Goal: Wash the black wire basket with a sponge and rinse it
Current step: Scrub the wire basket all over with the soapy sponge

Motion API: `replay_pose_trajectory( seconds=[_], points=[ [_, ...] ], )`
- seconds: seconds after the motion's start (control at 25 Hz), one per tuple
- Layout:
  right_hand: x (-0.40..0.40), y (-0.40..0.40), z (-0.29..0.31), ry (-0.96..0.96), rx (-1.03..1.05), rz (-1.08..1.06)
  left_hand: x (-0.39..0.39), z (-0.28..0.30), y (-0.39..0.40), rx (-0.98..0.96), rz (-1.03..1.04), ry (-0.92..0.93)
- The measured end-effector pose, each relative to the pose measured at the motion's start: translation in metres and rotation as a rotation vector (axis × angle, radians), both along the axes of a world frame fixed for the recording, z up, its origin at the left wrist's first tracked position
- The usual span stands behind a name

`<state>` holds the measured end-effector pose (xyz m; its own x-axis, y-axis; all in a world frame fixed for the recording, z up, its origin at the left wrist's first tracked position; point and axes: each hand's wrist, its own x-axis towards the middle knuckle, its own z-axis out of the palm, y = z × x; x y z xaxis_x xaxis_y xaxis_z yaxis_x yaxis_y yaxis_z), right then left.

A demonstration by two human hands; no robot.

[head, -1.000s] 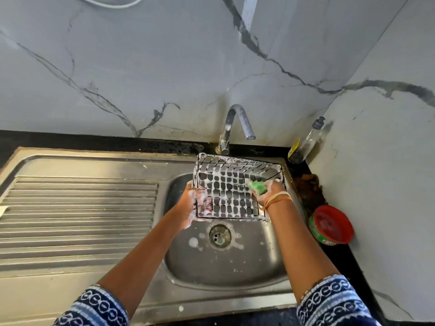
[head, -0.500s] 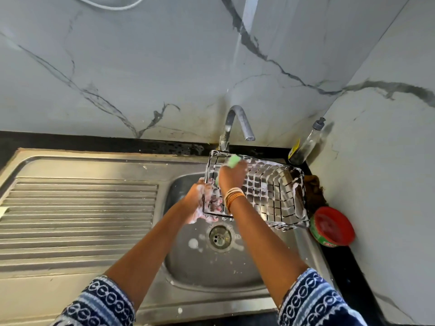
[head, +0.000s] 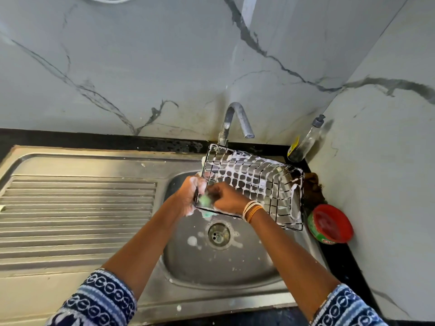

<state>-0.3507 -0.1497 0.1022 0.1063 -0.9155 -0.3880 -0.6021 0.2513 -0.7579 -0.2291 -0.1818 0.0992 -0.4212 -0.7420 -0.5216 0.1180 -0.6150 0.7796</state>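
Green sponge (head: 205,200) is now at the near-left corner of the black wire basket (head: 255,184); half a second ago it was up at the far-left corner, near the tap (head: 235,122). The right hand (head: 227,199) has come down with it and its curled fingers grip the sponge, pressing it against the wires of that corner. The left hand (head: 189,195), covered in white foam, holds the same left end of the basket as before, with fingers curled around the edge wire. The basket itself has turned only a little since the earlier picture.

The basket is held above the sink (head: 235,271), over the far-right part of the bowl, tilted so that its open side faces the camera. Its far-left corner is just in front of the base of the tap, and its right end reaches over the right rim of the sink. White foam fills many squares of the grid, mostly at the bottom panel and along the right end; the thin wires are black where the foam is not sitting. Some drops of foam lie in the bowl near the drain (head: 219,234).

On the counter at the right edge stand a red round tub (head: 330,224) and, in the far-right corner, a pump bottle (head: 306,142).
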Motion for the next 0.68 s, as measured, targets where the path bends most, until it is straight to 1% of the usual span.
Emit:
replay_pose_trajectory(
  seconds=[0.04, 0.12, 0.24, 0.32, 0.36, 0.4, 0.44, 0.48, 0.52, 0.56, 0.6, 0.68],
  points=[
    [-0.002, 0.001, 0.002, 0.006, 0.054, 0.060, -0.001, 0.000, 0.002, -0.014, 0.004, -0.014],
    [-0.008, 0.000, 0.010, 0.059, 0.121, 0.113, -0.003, -0.004, 0.008, -0.017, 0.008, -0.039],
    [-0.014, -0.003, 0.021, 0.181, 0.174, 0.195, -0.009, -0.014, 0.014, 0.028, -0.013, -0.024],
    [-0.021, -0.006, 0.027, 0.329, 0.191, 0.248, -0.011, -0.007, 0.018, 0.051, -0.003, -0.009],
    [-0.027, -0.008, 0.029, 0.444, 0.155, 0.217, -0.009, -0.002, 0.019, 0.046, 0.003, 0.003],
    [-0.034, -0.009, 0.030, 0.568, 0.074, 0.112, -0.006, -0.005, 0.016, 0.041, 0.003, 0.002],
    [-0.042, -0.011, 0.031, 0.675, -0.035, -0.052, -0.004, -0.007, 0.013, 0.044, 0.012, -0.011],
    [-0.047, -0.010, 0.031, 0.749, -0.144, -0.231, -0.001, -0.010, 0.010, 0.060, 0.015, 0.014],
    [-0.049, -0.007, 0.029, 0.792, -0.208, -0.377, 0.001, -0.011, 0.009, 0.073, 0.015, 0.038],
    [-0.047, -0.004, 0.024, 0.790, -0.212, -0.476, 0.001, -0.014, 0.009, 0.073, 0.028, 0.048],
    [-0.042, -0.004, 0.018, 0.742, -0.188, -0.532, -0.001, -0.017, 0.009, 0.074, 0.025, 0.059],
    [-0.030, -0.006, 0.005, 0.597, -0.174, -0.559, -0.005, -0.014, 0.015, 0.062, -0.020, 0.064]
  ],
)
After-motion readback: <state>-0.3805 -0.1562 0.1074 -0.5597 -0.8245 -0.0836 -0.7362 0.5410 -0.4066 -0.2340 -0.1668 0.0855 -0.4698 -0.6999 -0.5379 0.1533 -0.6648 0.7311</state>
